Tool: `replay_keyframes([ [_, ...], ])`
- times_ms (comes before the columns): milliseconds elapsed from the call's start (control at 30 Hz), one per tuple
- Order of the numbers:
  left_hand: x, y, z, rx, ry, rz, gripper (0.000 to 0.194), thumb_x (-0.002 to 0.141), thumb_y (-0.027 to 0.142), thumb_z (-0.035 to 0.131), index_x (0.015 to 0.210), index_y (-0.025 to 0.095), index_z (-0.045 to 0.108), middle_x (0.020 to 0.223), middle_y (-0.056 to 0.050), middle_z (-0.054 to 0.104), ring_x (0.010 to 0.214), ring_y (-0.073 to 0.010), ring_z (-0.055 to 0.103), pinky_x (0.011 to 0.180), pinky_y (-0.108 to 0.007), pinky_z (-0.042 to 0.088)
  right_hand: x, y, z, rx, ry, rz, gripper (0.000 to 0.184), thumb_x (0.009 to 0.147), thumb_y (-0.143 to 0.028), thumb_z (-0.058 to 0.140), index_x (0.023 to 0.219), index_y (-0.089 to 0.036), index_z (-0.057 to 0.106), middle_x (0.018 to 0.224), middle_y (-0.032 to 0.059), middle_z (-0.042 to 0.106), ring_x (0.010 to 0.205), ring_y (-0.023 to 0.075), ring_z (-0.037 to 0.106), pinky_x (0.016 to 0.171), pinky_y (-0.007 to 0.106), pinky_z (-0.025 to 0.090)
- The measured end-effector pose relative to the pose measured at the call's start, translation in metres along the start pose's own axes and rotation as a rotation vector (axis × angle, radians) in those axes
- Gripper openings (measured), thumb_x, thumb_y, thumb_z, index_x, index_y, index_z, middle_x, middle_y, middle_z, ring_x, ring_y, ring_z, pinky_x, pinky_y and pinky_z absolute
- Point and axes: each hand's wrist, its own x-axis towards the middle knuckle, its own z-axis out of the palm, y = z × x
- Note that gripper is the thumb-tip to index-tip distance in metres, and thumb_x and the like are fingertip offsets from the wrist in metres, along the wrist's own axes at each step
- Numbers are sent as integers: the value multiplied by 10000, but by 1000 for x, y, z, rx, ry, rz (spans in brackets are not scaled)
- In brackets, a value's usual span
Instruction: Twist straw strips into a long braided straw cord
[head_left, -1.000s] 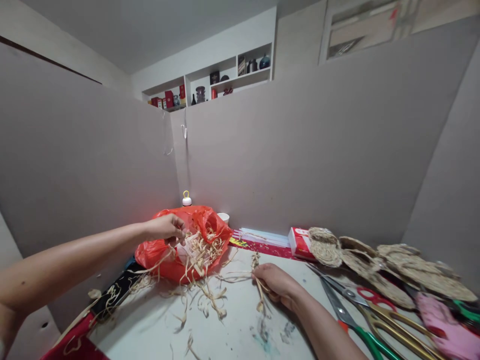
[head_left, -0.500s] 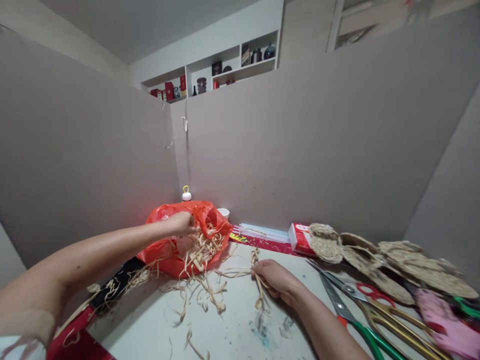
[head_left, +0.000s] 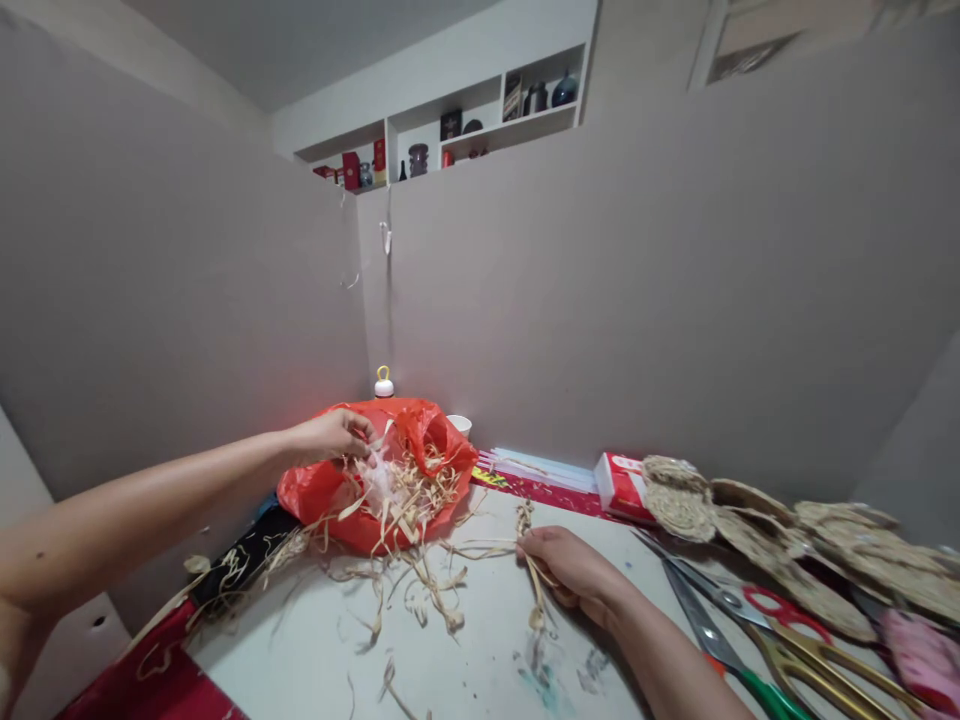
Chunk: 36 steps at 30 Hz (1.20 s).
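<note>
My left hand (head_left: pixel 341 436) is over the rim of a red plastic bag (head_left: pixel 304 490), fingers curled by a crumpled clear plastic wrap (head_left: pixel 381 482); what they pinch is hidden. Loose dry straw strands (head_left: pixel 420 495) fill the bag's mouth and spill onto the white tabletop (head_left: pixel 300 650). Just above the tabletop, my right hand (head_left: pixel 570 565) is closed on a short straw braid (head_left: pixel 523 518). The braid's knotted end points away from me, and loose ends trail left and toward me.
Scissors (head_left: pixel 701 610) with green and gold handles lie at the right. Behind them are woven straw soles (head_left: pixel 679 500) and a red-and-white tissue pack (head_left: pixel 622 487). A white cup (head_left: pixel 459 426) and a white-capped bottle (head_left: pixel 383 386) stand behind the bag. Grey partitions (head_left: pixel 600 300) enclose the table.
My left hand has shifted left and slightly up from the straw, uncovering more clear plastic in the bag. My right hand keeps its hold on the braid. The view has turned slightly left.
</note>
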Motion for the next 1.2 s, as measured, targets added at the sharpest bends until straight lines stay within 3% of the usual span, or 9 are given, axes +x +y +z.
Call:
replay_keyframes([
  [200, -1, -6, 12, -56, -73, 4, 212, 659, 329, 671, 681, 144, 570, 525, 20, 576, 515, -87, 520, 554, -219, 391, 0, 1, 0, -2, -6, 8, 186, 733, -207, 451, 549, -180, 447, 341, -100, 260, 307, 34, 134, 345, 183, 66],
  [400, 10, -1, 23, -62, -57, 89, 188, 706, 314, 661, 699, 133, 612, 607, 6, 610, 558, -74, 511, 566, -208, 374, -1, 0, -1, 36, -4, 21, 178, 733, -231, 469, 563, -180, 454, 345, -105, 265, 309, 31, 140, 347, 173, 69],
  [600, 15, -6, 34, -172, -71, -18, 317, 709, 235, 647, 1011, 146, 604, 581, 18, 592, 540, -98, 543, 588, -246, 433, -2, -2, -2, 42, 0, 27, 177, 734, -244, 486, 570, -178, 474, 335, -109, 264, 301, 30, 135, 337, 173, 75],
  [700, 12, -12, 38, -180, -195, -16, 349, 709, 232, 653, 1050, 169, 611, 713, -19, 656, 581, -98, 564, 599, -247, 448, -2, -1, -2, 42, -6, 31, 180, 742, -243, 482, 574, -178, 472, 334, -106, 268, 303, 32, 137, 339, 181, 74],
  [800, 5, -16, 42, -106, -472, 7, 322, 712, 245, 662, 1031, 202, 646, 848, -43, 689, 623, -112, 588, 609, -258, 461, -1, 1, -3, 41, -5, 35, 176, 749, -246, 485, 587, -177, 477, 338, -106, 272, 304, 33, 144, 345, 185, 74],
  [867, -2, -15, 46, 21, -642, 8, 309, 709, 245, 671, 1018, 227, 667, 836, -33, 694, 647, -127, 593, 621, -266, 467, -1, 1, -3, 38, 0, 39, 168, 752, -242, 489, 599, -175, 489, 334, -104, 280, 302, 35, 155, 345, 185, 79],
  [933, -7, -12, 49, 165, -691, 6, 270, 710, 253, 671, 979, 235, 687, 773, -19, 690, 634, -128, 581, 600, -251, 456, -2, 1, -4, 39, 4, 41, 160, 757, -223, 479, 608, -171, 499, 334, -101, 285, 302, 38, 164, 344, 184, 86],
  [1000, -9, -7, 50, 260, -627, 22, 203, 738, 276, 636, 924, 223, 694, 712, -10, 675, 591, -116, 559, 564, -228, 428, -2, 1, -4, 42, 8, 47, 159, 761, -206, 469, 609, -169, 499, 337, -97, 289, 303, 39, 172, 343, 183, 90],
  [1200, -3, -5, 69, 531, -199, 178, 225, 770, 277, 524, 587, 159, 576, 493, 20, 497, 452, -71, 388, 479, -213, 302, -2, -1, -3, 43, 14, 69, 168, 762, -213, 483, 599, -172, 488, 331, -101, 275, 302, 37, 161, 344, 186, 79],
])
